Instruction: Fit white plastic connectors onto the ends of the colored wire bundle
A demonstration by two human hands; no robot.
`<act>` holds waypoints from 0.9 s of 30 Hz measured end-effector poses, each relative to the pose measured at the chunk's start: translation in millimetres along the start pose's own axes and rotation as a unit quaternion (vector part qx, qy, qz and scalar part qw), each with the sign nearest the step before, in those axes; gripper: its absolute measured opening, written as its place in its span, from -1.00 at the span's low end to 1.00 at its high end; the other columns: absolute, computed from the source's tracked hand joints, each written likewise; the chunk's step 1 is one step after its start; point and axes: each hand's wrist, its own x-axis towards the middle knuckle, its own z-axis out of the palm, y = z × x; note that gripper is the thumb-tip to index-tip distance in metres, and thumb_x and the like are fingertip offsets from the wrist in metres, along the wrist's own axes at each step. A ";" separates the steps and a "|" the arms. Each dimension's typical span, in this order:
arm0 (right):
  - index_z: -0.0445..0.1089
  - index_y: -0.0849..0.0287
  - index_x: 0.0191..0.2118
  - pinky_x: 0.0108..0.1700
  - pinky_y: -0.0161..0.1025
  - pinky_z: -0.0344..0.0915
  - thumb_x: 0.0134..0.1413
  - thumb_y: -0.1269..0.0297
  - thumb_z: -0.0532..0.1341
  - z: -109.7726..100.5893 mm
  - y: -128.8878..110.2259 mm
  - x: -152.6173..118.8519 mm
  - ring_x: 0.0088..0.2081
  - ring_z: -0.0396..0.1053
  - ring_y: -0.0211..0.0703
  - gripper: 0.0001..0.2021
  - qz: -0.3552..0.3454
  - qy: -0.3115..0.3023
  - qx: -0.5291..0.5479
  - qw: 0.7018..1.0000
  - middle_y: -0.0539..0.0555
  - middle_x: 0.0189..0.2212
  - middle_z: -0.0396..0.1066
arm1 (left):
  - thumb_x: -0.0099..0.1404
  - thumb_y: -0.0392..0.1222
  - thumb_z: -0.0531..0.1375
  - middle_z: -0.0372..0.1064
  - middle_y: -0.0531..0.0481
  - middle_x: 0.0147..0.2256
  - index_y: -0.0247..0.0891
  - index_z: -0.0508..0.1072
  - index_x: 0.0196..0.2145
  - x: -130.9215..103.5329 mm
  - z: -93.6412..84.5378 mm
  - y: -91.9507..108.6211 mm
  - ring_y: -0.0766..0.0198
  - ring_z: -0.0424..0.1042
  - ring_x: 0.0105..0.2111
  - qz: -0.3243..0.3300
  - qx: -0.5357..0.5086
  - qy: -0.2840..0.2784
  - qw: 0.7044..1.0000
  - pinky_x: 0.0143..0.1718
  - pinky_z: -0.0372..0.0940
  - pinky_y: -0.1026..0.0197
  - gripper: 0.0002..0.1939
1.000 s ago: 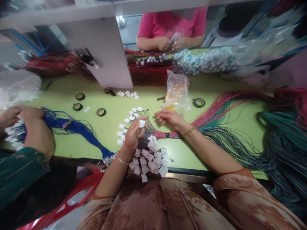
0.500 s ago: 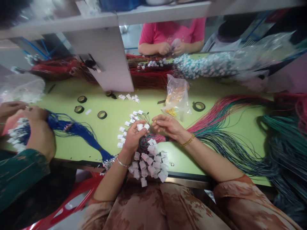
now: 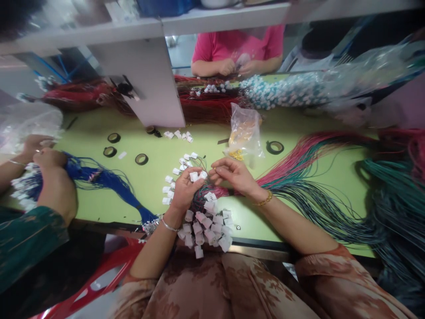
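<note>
Pinching the white connectors [image 3: 198, 177] firmly suits this work: the left hand [image 3: 184, 189] holds them between thumb and fingers, above the bench [image 3: 259, 217] near the middle of its near edge. The right hand [image 3: 233, 175], fingertips drawn narrow just beside them, seems to hold a tiny yellow piece [image 3: 214, 169]; small, straight movements, without tugging the wires [image 3: 292, 163], should help. That piece is barely discernible, and the left fingers partly cover the connectors.

You can pass your right hand [image 3: 234, 175] leftward and far over bare green tabletop [image 3: 208, 141]; a crumpled clear plastic bag [image 3: 245, 130] obstructs directly far, long pink-green-black wires [image 3: 292, 160] right.
</note>
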 end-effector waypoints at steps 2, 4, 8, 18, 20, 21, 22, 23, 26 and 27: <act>0.37 0.16 -0.20 -0.39 -0.31 0.50 0.10 0.00 0.35 2.2 -1.4 -2.6 -0.39 0.55 -0.22 -0.66 -0.024 0.020 -0.060 0.998 0.08 -0.33 0.57 | 0.04 -0.11 0.46 0.49 0.06 -0.32 -0.22 0.46 -0.17 -0.6 0.4 0.0 0.35 0.43 -0.37 0.006 0.011 -0.007 1.000 -0.27 0.34 0.26 -0.58; 0.31 0.14 -0.20 -0.39 -0.30 0.49 0.18 0.01 0.28 5.5 -2.4 -6.2 -0.37 0.56 -0.21 -0.70 -0.041 0.026 -0.102 0.994 0.09 -0.29 0.57 | 0.06 -0.09 0.45 0.49 0.06 -0.34 -0.22 0.44 -0.18 -1.2 0.6 -0.1 0.34 0.44 -0.38 0.007 0.021 -0.014 1.000 -0.26 0.35 0.24 -0.59; 0.28 0.13 -0.16 -0.37 -0.29 0.45 0.33 0.09 0.12 10.6 -5.2 -13.6 -0.36 0.54 -0.20 -0.79 -0.073 0.011 -0.178 0.981 0.09 -0.29 0.56 | 0.06 -0.06 0.45 0.51 0.02 -0.31 -0.22 0.42 -0.17 -2.1 0.8 0.4 0.28 0.48 -0.33 0.008 0.031 -0.028 0.999 -0.23 0.37 0.19 -0.56; 0.38 0.13 -0.19 -0.20 -0.19 0.36 0.27 0.41 0.09 15.8 -16.5 -19.5 -0.25 0.43 -0.12 -0.87 -0.280 0.019 -0.401 0.872 0.11 -0.28 0.47 | 0.09 -0.11 0.42 0.45 -0.02 -0.25 -0.24 0.49 -0.19 -3.3 -0.5 1.7 0.22 0.44 -0.23 0.071 0.125 -0.010 0.990 -0.14 0.34 0.17 -0.65; 0.40 0.14 -0.22 -0.19 -0.18 0.36 0.26 0.43 0.09 17.5 -15.6 -19.1 -0.23 0.41 -0.13 -0.86 -0.316 0.015 -0.398 0.861 0.11 -0.30 0.45 | 0.10 -0.12 0.42 0.46 -0.03 -0.24 -0.23 0.49 -0.18 -3.0 -1.4 1.1 0.20 0.44 -0.21 0.078 0.138 -0.012 0.987 -0.10 0.34 0.15 -0.66; 0.40 0.14 -0.22 -0.20 -0.19 0.37 0.26 0.44 0.10 18.1 -15.0 -19.0 -0.24 0.41 -0.14 -0.85 -0.321 0.012 -0.397 0.860 0.11 -0.31 0.44 | 0.11 -0.12 0.41 0.46 -0.03 -0.24 -0.23 0.50 -0.18 -2.8 -2.0 0.9 0.19 0.44 -0.19 0.082 0.146 -0.014 0.986 -0.08 0.33 0.14 -0.67; 0.41 0.15 -0.22 -0.22 -0.20 0.37 0.26 0.45 0.10 18.6 -14.3 -19.1 -0.26 0.41 -0.16 -0.85 -0.321 0.008 -0.396 0.860 0.10 -0.32 0.45 | 0.11 -0.12 0.41 0.47 -0.04 -0.23 -0.23 0.50 -0.19 -2.6 -2.5 0.7 0.18 0.45 -0.17 0.088 0.156 -0.016 0.984 -0.06 0.33 0.12 -0.68; 0.41 0.15 -0.21 -0.23 -0.22 0.37 0.26 0.45 0.11 18.9 -13.7 -19.2 -0.28 0.41 -0.17 -0.85 -0.319 0.003 -0.396 0.861 0.09 -0.32 0.46 | 0.12 -0.13 0.40 0.48 -0.05 -0.22 -0.23 0.50 -0.19 -2.4 -3.0 0.7 0.17 0.45 -0.15 0.095 0.166 -0.018 0.981 -0.03 0.32 0.11 -0.69; 0.42 0.15 -0.20 -0.23 -0.23 0.38 0.26 0.45 0.12 19.2 -12.4 -19.5 -0.28 0.42 -0.18 -0.85 -0.320 0.000 -0.395 0.861 0.10 -0.31 0.47 | 0.15 -0.14 0.38 0.49 -0.05 -0.20 -0.23 0.50 -0.18 -2.0 -4.1 0.5 0.16 0.46 -0.12 0.115 0.191 -0.026 0.974 0.01 0.32 0.09 -0.71; 0.43 0.16 -0.20 -0.22 -0.23 0.38 0.26 0.45 0.12 19.3 -12.2 -19.5 -0.26 0.43 -0.18 -0.85 -0.323 0.001 -0.394 0.860 0.10 -0.31 0.47 | 0.15 -0.14 0.38 0.49 -0.05 -0.20 -0.23 0.50 -0.18 -1.9 -4.2 0.4 0.16 0.46 -0.12 0.119 0.195 -0.027 0.973 0.01 0.32 0.08 -0.71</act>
